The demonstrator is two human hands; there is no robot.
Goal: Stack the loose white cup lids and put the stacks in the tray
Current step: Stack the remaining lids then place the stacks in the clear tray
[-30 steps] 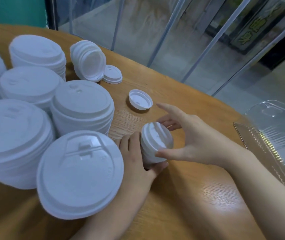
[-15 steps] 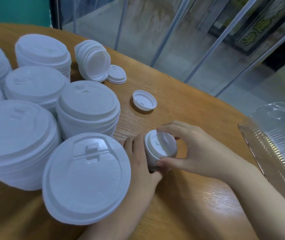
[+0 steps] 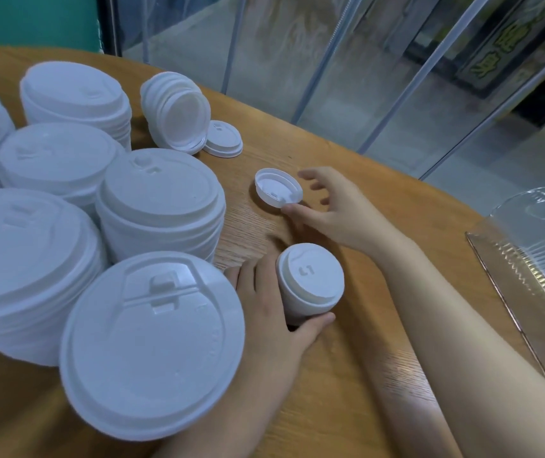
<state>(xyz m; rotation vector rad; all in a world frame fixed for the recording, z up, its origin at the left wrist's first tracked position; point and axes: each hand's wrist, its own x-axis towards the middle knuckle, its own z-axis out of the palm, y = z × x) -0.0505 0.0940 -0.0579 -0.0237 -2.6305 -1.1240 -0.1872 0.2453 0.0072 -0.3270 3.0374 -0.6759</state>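
My left hand grips a small stack of white lids that stands on the wooden table, with fingers behind it and the thumb in front. A single small lid lies upside down farther back. My right hand reaches to it with spread fingers, and its thumb touches the lid's near rim. The clear plastic tray sits at the right edge of the table.
Several stacks of large white lids crowd the left half of the table, one large lid tilted at the front. A small stack lies on its side at the back beside a flat small lid. Glass panels stand behind.
My right hand has left the top of the small stack and moved back to the upturned loose lid. My left hand keeps its hold on the stack.
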